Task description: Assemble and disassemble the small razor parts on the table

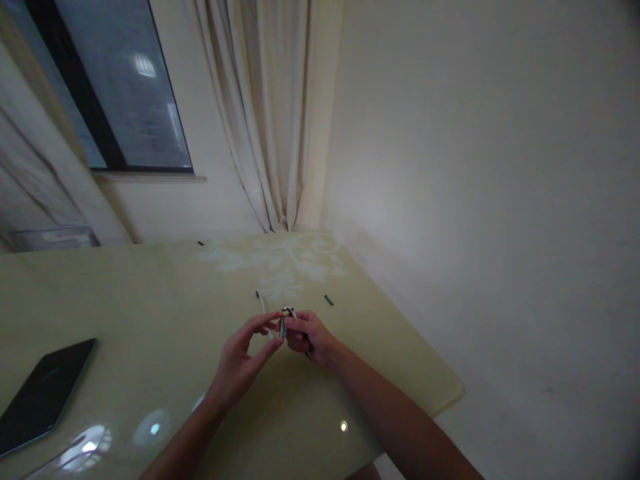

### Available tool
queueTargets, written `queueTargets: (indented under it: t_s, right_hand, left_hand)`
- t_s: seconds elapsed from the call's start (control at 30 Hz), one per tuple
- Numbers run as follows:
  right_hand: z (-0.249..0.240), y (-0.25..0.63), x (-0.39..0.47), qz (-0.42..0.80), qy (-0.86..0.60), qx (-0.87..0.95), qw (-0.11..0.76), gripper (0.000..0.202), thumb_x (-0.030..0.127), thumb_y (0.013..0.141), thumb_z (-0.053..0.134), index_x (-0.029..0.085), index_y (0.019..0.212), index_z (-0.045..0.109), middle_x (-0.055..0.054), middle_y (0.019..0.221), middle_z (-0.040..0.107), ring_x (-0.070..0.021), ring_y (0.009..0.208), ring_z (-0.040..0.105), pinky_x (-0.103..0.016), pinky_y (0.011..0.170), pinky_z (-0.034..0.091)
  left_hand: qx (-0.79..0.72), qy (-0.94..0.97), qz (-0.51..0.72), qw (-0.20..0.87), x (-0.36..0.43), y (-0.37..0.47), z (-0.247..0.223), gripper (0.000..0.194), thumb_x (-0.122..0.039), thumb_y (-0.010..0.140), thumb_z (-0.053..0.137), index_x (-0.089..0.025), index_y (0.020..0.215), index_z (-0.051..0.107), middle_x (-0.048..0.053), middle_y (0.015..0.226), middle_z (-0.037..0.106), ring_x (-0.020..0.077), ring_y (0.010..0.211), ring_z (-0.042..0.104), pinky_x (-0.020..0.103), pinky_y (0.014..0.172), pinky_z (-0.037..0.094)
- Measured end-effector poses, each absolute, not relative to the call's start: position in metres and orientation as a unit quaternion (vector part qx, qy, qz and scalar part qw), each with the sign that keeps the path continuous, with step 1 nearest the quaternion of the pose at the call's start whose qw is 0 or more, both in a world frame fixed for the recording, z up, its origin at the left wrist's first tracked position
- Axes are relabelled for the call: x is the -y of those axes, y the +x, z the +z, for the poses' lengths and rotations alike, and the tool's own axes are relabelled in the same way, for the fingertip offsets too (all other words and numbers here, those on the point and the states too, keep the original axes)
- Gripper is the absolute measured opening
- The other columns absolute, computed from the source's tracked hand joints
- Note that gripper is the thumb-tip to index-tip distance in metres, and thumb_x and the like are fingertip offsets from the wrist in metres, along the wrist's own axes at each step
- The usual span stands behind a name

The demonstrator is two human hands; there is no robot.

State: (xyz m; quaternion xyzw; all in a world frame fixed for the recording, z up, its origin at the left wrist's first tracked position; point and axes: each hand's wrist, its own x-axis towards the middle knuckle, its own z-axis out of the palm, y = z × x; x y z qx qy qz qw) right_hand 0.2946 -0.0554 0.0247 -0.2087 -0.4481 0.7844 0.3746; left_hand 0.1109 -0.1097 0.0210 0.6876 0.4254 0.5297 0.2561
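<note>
My left hand [245, 353] pinches a small, slim object [283, 328] between thumb and forefinger; it has a pale face and a teal strip. My right hand [311, 337] is closed against the same object from the other side. A small white-and-dark piece [289, 311] pokes out above the right fingers, and a dark bit shows below them; whether they belong to one thing I cannot tell. Just behind my left fingers, a thin white cable [263, 303] with a dark tip lies on the table.
The glossy pale-yellow table [165, 313] carries a short dark stick-like piece [329, 300] to the right and a tiny dark piece [201, 243] at the far edge. A flat dark tablet-like device [47, 390] lies left. A wall [475, 200] borders the right side; curtains [273, 120] hang behind.
</note>
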Motion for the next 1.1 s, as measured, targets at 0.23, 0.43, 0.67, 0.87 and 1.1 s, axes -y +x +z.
queueTargets:
  t_s: [0.23,0.43,0.67,0.87,1.1]
  right_hand:
    - [0.024,0.297,0.053,0.753,-0.237,0.485,0.377,0.042,0.052,0.076,0.084,0.012,0.08,0.072,0.011,0.047,0.037,-0.0033,0.04,0.024,-0.022,0.041,0.014]
    - [0.021,0.296,0.052,0.717,-0.261,0.537,0.36,0.043,0.054,0.078,0.081,0.012,0.089,0.075,0.011,0.047,0.037,-0.0048,0.041,0.024,-0.023,0.043,0.015]
    - [0.016,0.295,0.046,0.651,-0.288,0.605,0.358,0.048,0.06,0.085,0.073,0.012,0.089,0.075,0.01,0.049,0.039,-0.0057,0.042,0.028,-0.023,0.044,0.017]
    - [0.035,0.303,0.055,0.64,-0.238,0.639,0.354,0.057,0.066,0.096,0.053,0.013,0.09,0.072,0.006,0.052,0.047,-0.007,0.042,0.032,-0.022,0.043,0.023]
    - [0.044,0.303,0.069,0.674,-0.208,0.633,0.319,0.045,0.064,0.094,0.06,0.019,0.094,0.059,0.009,0.053,0.047,-0.0075,0.041,0.037,-0.021,0.042,0.024]
  left_hand:
    - [-0.433,0.689,0.523,0.253,0.109,0.113,0.02,0.049,-0.036,0.088,0.076,-0.03,0.135,0.064,0.006,0.118,0.067,0.018,0.09,0.066,0.032,0.081,0.055]
    - [-0.449,0.718,0.494,0.2,0.108,0.109,0.024,0.037,-0.039,0.087,0.076,-0.027,0.121,0.072,0.004,0.099,0.068,0.0162,0.076,0.061,0.03,0.073,0.054]
    - [-0.476,0.726,0.463,0.179,0.105,0.101,0.027,0.034,-0.039,0.083,0.078,-0.026,0.114,0.075,0.004,0.096,0.07,0.0169,0.074,0.061,0.03,0.072,0.053]
    - [-0.467,0.589,0.517,0.409,0.098,0.096,0.023,0.048,-0.049,0.083,0.076,-0.02,0.12,0.075,0.005,0.089,0.075,0.0189,0.077,0.069,0.03,0.072,0.056]
    - [-0.439,0.557,0.524,0.472,0.101,0.102,0.022,0.053,-0.049,0.079,0.08,-0.022,0.124,0.074,0.01,0.116,0.078,0.0258,0.104,0.072,0.04,0.095,0.057]
